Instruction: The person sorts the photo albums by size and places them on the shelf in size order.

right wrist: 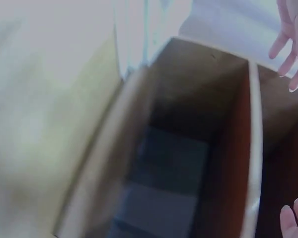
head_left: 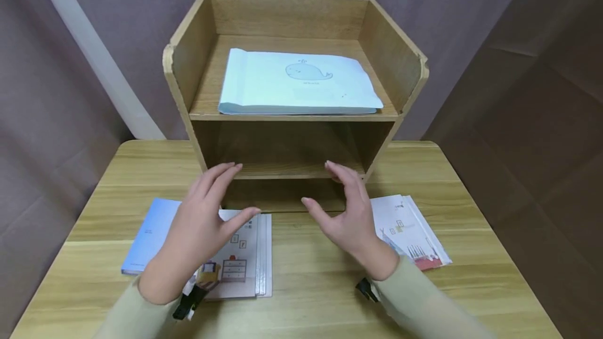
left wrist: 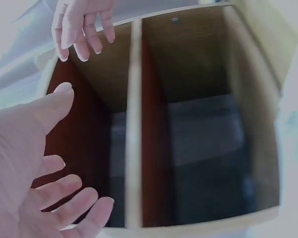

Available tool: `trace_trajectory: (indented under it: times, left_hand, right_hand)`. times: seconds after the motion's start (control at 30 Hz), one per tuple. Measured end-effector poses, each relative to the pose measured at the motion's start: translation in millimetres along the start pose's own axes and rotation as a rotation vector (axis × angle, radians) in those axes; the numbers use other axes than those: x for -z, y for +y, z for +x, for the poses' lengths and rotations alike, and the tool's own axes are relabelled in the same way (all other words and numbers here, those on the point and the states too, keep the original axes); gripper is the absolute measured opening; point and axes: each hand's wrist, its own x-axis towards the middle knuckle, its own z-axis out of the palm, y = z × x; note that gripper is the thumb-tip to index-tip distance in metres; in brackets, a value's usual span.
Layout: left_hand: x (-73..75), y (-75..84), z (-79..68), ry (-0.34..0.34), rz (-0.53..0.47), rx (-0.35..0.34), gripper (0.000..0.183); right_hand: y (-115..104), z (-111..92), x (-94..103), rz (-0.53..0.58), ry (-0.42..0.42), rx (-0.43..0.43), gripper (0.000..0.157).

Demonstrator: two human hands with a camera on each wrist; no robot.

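Note:
My left hand (head_left: 200, 218) hovers in front of a small wooden shelf unit (head_left: 287, 13), fingers extended and thumb spread, holding nothing. Facing it, my right hand (head_left: 348, 216) is likewise empty, its fingers loosely bent, with a gap between the two hands. On the unit's top shelf a pale blue book (head_left: 264, 85) with a whale drawing lies flat. The left wrist view has the left palm (left wrist: 15, 168) beside the unit's compartments (left wrist: 198, 129). Only fingertips of the right hand (right wrist: 295, 218) enter the right wrist view's lower corner.
Beneath the left forearm lie a blue book (head_left: 153, 232) and a picture book (head_left: 240, 276) with a drawn dresser. Another picture book (head_left: 400, 218) lies partly behind the right wrist. A grey curtain (head_left: 471, 14) hangs behind the wooden table (head_left: 311, 297).

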Motion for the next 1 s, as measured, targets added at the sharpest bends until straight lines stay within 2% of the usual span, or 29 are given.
trace_trajectory:
  times: [0.13,0.2,0.33,0.47,0.63,0.8,1.0]
  left_hand:
    - [-7.0,-7.7,-23.3,-0.096,0.050,0.117,0.085]
    - [-9.6,-11.4,-33.3,-0.125,0.056,0.167,0.086]
    - [-14.5,-18.6,-52.2,-0.168,0.083,0.250,0.090]
    - [-18.6,-25.5,-67.6,-0.222,0.113,0.354,0.096]
    - [-22.5,-32.3,-81.5,-0.268,0.141,0.453,0.105]
    - [-25.9,-36.4,-90.6,-0.279,0.161,0.479,0.113]
    - [-29.7,-38.8,-95.0,-0.306,0.157,0.519,0.119]
  right_hand:
    - [1,-27,-10.7,0.020,-0.119,-0.133,0.069]
    - [-1,-37,-14.8,0.031,-0.190,-0.241,0.072]
    - [-5,-55,-23.4,0.081,-0.303,-0.545,0.079]
    - [-7,-67,-32.3,0.195,-0.366,-0.867,0.085]
    - [-11,-76,-40.6,0.367,-0.454,-1.155,0.094]
    - [-15,-79,-46.3,0.541,-0.492,-1.348,0.097]
    - [-19,-80,-50.6,0.670,-0.485,-1.467,0.099]
